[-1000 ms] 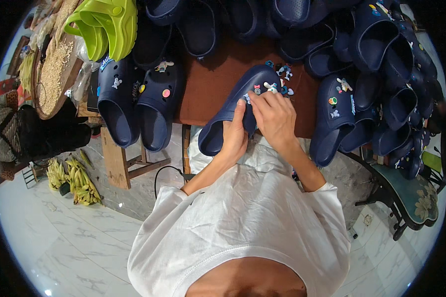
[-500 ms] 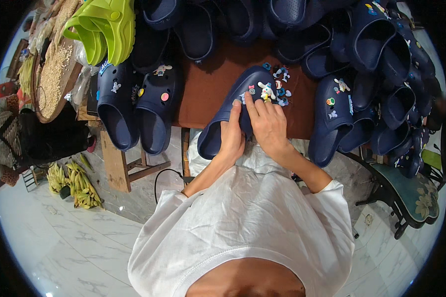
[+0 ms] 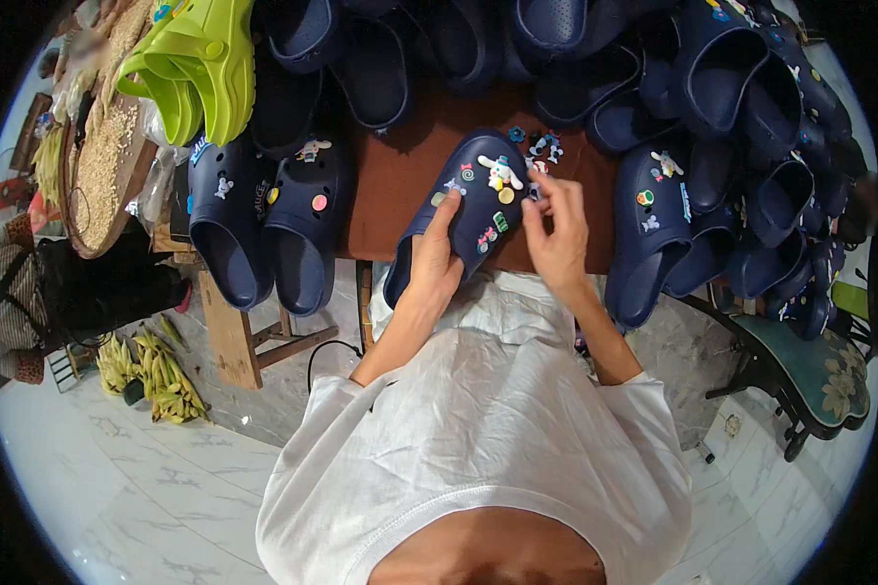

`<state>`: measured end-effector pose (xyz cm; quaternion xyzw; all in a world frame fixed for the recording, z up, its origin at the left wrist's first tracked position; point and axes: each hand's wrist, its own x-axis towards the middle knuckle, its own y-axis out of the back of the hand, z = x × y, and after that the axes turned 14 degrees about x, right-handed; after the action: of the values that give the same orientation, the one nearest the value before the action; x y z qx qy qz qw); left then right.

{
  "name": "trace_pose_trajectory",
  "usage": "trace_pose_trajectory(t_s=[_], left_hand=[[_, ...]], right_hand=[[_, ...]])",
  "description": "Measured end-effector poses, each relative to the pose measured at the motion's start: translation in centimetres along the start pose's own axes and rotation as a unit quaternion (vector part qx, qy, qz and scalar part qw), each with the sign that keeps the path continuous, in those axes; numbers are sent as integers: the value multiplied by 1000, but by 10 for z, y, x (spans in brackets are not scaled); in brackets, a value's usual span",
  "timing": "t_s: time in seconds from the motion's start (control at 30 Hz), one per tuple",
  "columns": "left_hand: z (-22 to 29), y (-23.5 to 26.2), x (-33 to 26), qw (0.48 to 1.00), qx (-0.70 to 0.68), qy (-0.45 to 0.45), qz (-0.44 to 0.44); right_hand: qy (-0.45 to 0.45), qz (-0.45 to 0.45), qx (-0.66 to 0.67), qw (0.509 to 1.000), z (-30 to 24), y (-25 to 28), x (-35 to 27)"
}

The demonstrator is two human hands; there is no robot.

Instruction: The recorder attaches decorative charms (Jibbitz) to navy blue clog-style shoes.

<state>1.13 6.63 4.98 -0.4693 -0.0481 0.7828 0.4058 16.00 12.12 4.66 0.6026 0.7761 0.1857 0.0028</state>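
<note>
Two hands work on a charm-studded navy foam clog at a brown surface crowded with clogs.

Head view: the left hand [image 3: 431, 265] wraps the heel end of the navy blue foam clog [image 3: 473, 200], fingers laid up along its side, holding it tilted on the near edge of the brown surface [image 3: 400, 175]. The right hand [image 3: 556, 234] sits just beside the clog's right edge, fingers curled narrow, fingertips pinched together near the toe; whether they hold anything I cannot tell. Small coloured charms dot the clog's top, among them a white cartoon-figure charm [image 3: 498, 173]. A few loose small charms [image 3: 544, 146] lie on the surface just past the toe. To the left stands a pair of navy clogs with charms [image 3: 263, 219], and beyond it lime-green clogs [image 3: 190, 63]. A heap of dark navy clogs [image 3: 741, 146] fills the right side.
</note>
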Motion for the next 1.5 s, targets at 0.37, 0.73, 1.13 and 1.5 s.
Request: trace_pose_trajectory(t_s=[0.37,0.73,1.13,1.5], left_hand=[[-2,2,1,1000,-1,14,10],[43,-50,-11,979,-119,52,-158],[71,-118,-27,953,-158,60,-253],[18,-116,-72,919,123,-265,-264]], right_hand=[[-41,-30,70,996,29,4,21],[-59,-118,114,985,26,16,-45],[-118,-41,222,967,0,-1,-55],[-49,72,321,943,-3,36,-24]])
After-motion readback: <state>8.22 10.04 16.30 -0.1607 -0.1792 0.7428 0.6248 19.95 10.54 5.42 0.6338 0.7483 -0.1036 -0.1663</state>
